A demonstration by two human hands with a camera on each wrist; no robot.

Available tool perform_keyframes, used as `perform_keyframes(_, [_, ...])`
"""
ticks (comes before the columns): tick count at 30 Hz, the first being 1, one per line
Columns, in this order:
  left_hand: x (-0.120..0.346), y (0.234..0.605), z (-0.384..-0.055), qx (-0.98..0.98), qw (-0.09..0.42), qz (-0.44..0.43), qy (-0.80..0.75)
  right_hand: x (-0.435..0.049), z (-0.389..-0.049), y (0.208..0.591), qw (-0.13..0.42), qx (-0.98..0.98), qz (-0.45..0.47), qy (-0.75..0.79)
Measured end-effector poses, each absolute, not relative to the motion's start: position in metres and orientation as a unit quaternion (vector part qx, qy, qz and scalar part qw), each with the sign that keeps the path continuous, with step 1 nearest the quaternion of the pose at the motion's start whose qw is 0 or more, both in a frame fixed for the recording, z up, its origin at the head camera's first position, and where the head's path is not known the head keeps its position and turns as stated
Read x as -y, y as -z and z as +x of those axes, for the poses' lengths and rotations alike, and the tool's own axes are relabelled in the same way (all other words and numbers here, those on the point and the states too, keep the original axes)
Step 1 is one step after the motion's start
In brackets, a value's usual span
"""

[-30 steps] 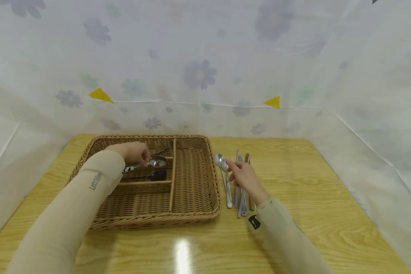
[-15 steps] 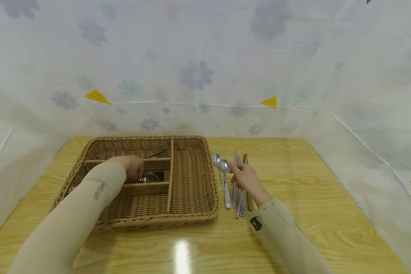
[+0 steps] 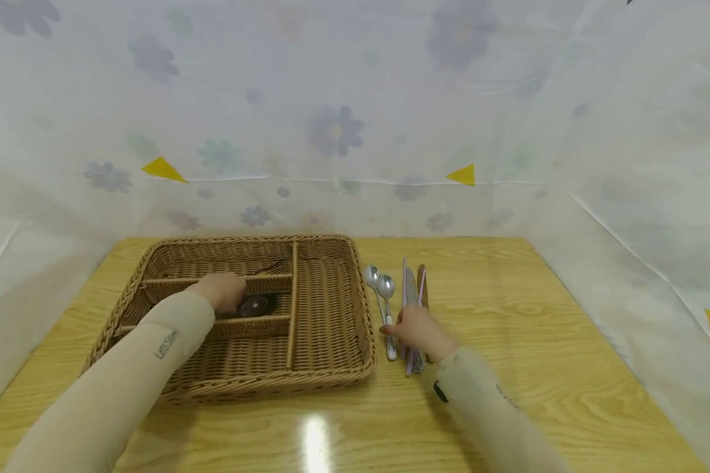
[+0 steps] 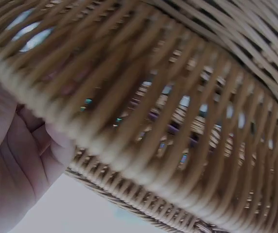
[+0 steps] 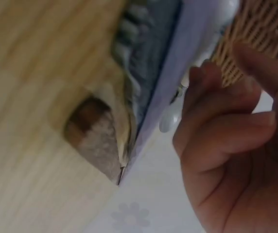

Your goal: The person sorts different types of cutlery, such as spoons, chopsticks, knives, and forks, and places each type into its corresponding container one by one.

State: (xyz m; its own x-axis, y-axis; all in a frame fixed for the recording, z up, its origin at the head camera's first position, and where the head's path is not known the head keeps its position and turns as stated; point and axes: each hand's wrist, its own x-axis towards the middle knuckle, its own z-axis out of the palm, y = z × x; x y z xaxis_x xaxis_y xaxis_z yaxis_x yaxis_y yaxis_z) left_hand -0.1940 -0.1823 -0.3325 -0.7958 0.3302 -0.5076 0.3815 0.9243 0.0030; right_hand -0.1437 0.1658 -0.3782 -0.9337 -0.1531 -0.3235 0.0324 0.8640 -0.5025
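My left hand [image 3: 225, 292] reaches into the middle compartment of a wicker basket [image 3: 266, 384]. A metal spoon's bowl [image 3: 253, 307] shows just right of it, while the fingertips are hidden by the hand and, in the left wrist view, by the woven wall. My right hand [image 3: 423, 328] hovers over the cutlery beside the basket, fingers half bent and apart. Its index fingertip is by the white handle of a spoon [image 3: 386, 287]. Whether it touches that handle is unclear. Under the hand lie purple chopsticks [image 3: 405, 282], a silver knife [image 3: 411, 289] and a brown utensil [image 3: 423, 279].
Another spoon [image 3: 371, 276] lies left of the white-handled one. A dark spoon [image 3: 271, 302] is in the middle compartment and a fork [image 3: 275, 267] in the back one. The wooden table [image 3: 538, 315] meets a flowered white curtain [image 3: 337, 131].
My left hand has lowered the spoon into the middle compartment. My right hand has slid from the spoon's bowl down toward its handle. The view has shifted slightly.
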Motion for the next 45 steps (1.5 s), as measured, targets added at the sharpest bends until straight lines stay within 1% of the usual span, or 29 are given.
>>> perform_keyframes(3, [0.181, 0.329, -0.194, -0.947, 0.249, 0.194, 0.054, -0.163, -0.141, 0.384, 0.179, -0.952, -0.026, 0.246])
perform_keyframes(9, [0.181, 0.324, -0.196, -0.948, 0.253, 0.186, 0.041, -0.159, -0.142, 0.386, 0.176, -0.955, -0.028, 0.239])
perform_keyframes(15, [0.184, 0.321, -0.196, -0.953, 0.223, 0.202, 0.028, -0.158, -0.145, 0.387, 0.175, -0.949, -0.021, 0.261])
perform_keyframes(19, [0.182, 0.319, -0.196, -0.955, 0.215, 0.202, 0.012, -0.158, -0.146, 0.384, 0.167, -0.95, -0.02, 0.265])
perform_keyframes(35, [0.17, 0.317, -0.202, -0.971, 0.145, 0.186, -0.03, -0.151, -0.146, 0.353, 0.129, -0.953, -0.054, 0.27])
perform_keyframes(45, [0.154, 0.312, -0.204, -0.977, 0.105, 0.176, -0.066, -0.135, -0.145, 0.335, 0.129, -0.951, -0.06, 0.273])
